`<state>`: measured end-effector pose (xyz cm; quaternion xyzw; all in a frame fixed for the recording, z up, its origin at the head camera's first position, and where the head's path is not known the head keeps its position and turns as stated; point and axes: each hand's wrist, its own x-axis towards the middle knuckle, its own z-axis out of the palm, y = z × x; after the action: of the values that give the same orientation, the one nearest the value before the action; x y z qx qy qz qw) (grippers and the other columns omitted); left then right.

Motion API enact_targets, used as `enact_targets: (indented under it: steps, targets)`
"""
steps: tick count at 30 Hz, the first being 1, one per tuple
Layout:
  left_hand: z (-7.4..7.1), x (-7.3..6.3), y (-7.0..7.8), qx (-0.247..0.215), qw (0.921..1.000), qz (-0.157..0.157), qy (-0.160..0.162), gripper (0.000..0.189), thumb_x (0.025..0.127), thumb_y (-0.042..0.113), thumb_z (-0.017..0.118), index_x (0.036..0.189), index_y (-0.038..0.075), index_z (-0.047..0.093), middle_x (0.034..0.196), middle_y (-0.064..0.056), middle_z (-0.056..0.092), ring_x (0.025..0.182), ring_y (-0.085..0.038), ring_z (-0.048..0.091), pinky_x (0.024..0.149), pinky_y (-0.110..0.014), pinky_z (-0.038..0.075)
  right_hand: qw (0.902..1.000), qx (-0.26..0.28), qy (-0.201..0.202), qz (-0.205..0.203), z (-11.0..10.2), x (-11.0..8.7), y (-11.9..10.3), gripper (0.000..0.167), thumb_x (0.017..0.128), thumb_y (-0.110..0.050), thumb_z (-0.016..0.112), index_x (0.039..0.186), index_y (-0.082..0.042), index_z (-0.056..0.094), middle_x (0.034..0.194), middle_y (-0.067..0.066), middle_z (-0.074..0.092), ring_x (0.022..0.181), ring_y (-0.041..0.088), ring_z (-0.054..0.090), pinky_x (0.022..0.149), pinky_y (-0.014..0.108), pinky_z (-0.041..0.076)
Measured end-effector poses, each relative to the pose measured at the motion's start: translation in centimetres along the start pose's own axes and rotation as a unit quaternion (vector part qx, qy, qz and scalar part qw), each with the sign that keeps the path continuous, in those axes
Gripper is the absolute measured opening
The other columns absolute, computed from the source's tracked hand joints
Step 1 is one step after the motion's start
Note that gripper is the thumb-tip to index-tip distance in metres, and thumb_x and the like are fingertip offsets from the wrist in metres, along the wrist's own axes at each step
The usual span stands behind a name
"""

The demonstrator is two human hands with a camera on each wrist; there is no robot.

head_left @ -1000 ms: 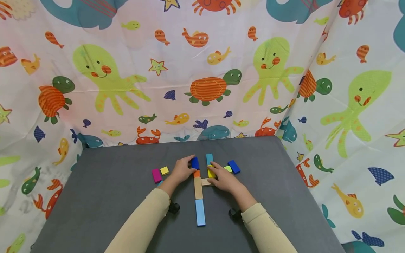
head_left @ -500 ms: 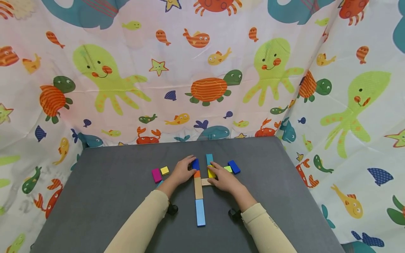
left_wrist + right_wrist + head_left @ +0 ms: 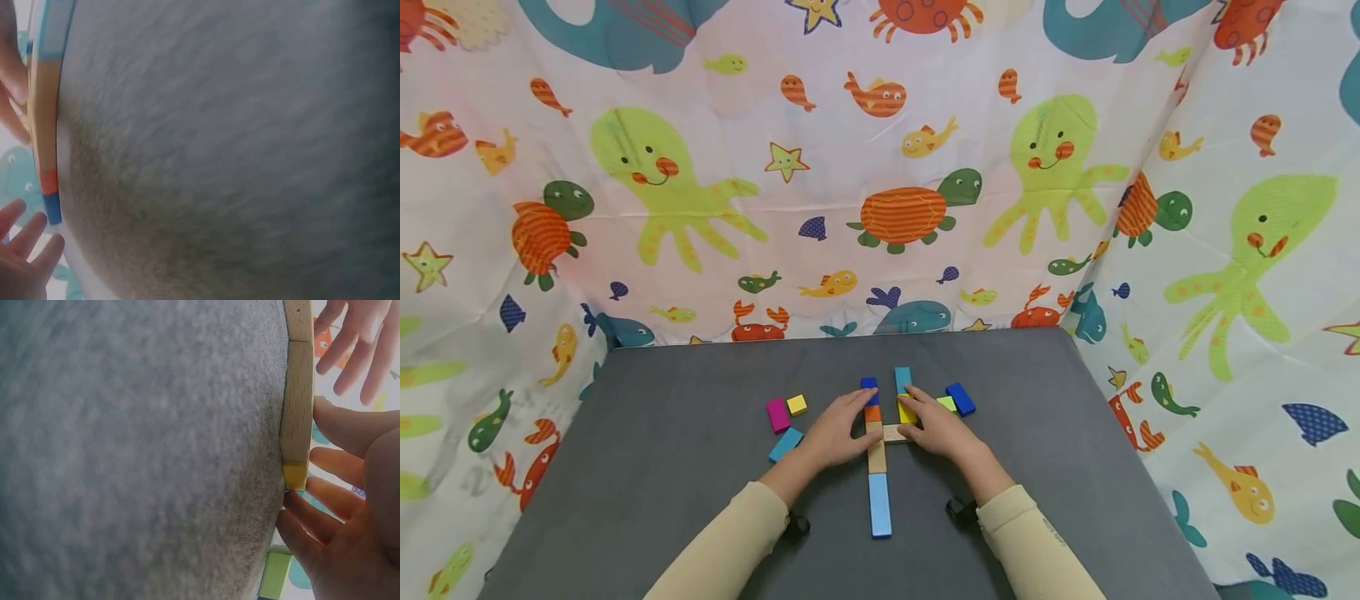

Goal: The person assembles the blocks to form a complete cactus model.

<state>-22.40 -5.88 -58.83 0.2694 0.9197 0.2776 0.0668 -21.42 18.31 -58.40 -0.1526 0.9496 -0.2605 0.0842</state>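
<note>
Orange block (image 3: 872,413) just beside straight-fingered left hand (image 3: 835,435); yellow block (image 3: 906,413) against similarly straight-fingered right hand (image 3: 942,430)

Sleeved forearms (image 3: 722,537) angled inward from near side. Left hand (image 3: 835,435): fingers extended, spread. Right hand (image 3: 938,425) alongside, back up, fingers lightly bent.

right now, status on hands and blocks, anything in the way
Left hand open, by tan rectangular wooden block. Right hand at yellow rectangular block. Light blue rectangular block uncovered. In the way: hands partly covering blocks.
</note>
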Motion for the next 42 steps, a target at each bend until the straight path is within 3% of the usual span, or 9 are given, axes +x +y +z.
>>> enact_targets:
  steps: [7, 12, 19, 26, 33, 42]
  targets:
    - [0.7, -2.1, 0.6, 0.074, 0.9953, 0.013, -0.062, 0.111, 0.085, 0.075, 0.070, 0.170, 0.018, 0.027, 0.177, -0.010, 0.022, 0.159, -0.040, 0.025, 0.119, -0.066, 0.035, 0.9999, -0.007, -0.008, -0.003, 0.1, 0.1, -0.1, 0.062, 0.103, -0.033, 0.071, 0.158, -0.010, 0.052, 0.171, 0.012, 0.036, 0.152, 0.038, 0.043, 0.120, 0.056, 0.039]
    - [1.2, -2.7, 0.9, 0.072, 0.9921, 0.015, -0.101, 0.124, 0.078, 0.076, 0.078, 0.171, 0.017, 0.021, 0.178, -0.015, 0.010, 0.162, -0.043, 0.014, 0.122, -0.067, 0.028, 0.9999, -0.010, -0.005, -0.006, 0.1, 0.1, 0.0, 0.061, 0.103, -0.031, 0.071, 0.157, -0.009, 0.052, 0.171, 0.013, 0.037, 0.151, 0.038, 0.044, 0.120, 0.056, 0.040]
    - [1.3, -2.6, 1.0, 0.089, 0.9902, -0.003, -0.107, 0.130, 0.071, 0.081, 0.080, 0.171, 0.018, 0.024, 0.179, -0.013, 0.009, 0.161, -0.039, 0.019, 0.125, -0.064, 0.025, 0.9999, -0.007, -0.005, -0.008, -0.1, 0.2, -0.1, 0.061, 0.104, -0.031, 0.070, 0.157, -0.008, 0.051, 0.171, 0.014, 0.036, 0.151, 0.038, 0.044, 0.120, 0.055, 0.039]
    - [1.5, -2.3, 0.9, 0.089, 0.9890, -0.015, -0.117, 0.130, 0.070, 0.081, 0.080, 0.171, 0.021, 0.023, 0.179, -0.012, 0.008, 0.161, -0.039, 0.018, 0.126, -0.064, 0.023, 0.9998, 0.014, -0.002, -0.014, -0.8, 0.1, -0.1, 0.063, 0.103, -0.030, 0.071, 0.159, -0.010, 0.050, 0.171, 0.017, 0.035, 0.151, 0.041, 0.043, 0.119, 0.059, 0.039]
    - [1.3, -2.1, 1.4, 0.083, 0.9901, -0.022, -0.112, 0.130, 0.069, 0.079, 0.084, 0.170, 0.020, 0.026, 0.179, -0.012, 0.010, 0.161, -0.039, 0.019, 0.126, -0.064, 0.023, 0.9984, 0.010, 0.043, -0.034, -2.5, -0.1, 0.6, 0.059, 0.102, -0.024, 0.073, 0.155, -0.008, 0.054, 0.164, 0.018, 0.046, 0.148, 0.041, 0.048, 0.118, 0.060, 0.040]
    - [1.7, -2.1, 1.0, 0.078, 0.9884, -0.042, -0.123, 0.136, 0.067, 0.081, 0.083, 0.172, 0.023, 0.019, 0.180, -0.008, 0.006, 0.162, -0.036, 0.016, 0.128, -0.060, 0.020, 0.9971, 0.026, 0.069, -0.019, -4.4, -0.8, 2.6, 0.060, 0.098, -0.019, 0.078, 0.152, -0.005, 0.056, 0.159, 0.020, 0.052, 0.144, 0.044, 0.050, 0.117, 0.061, 0.041]
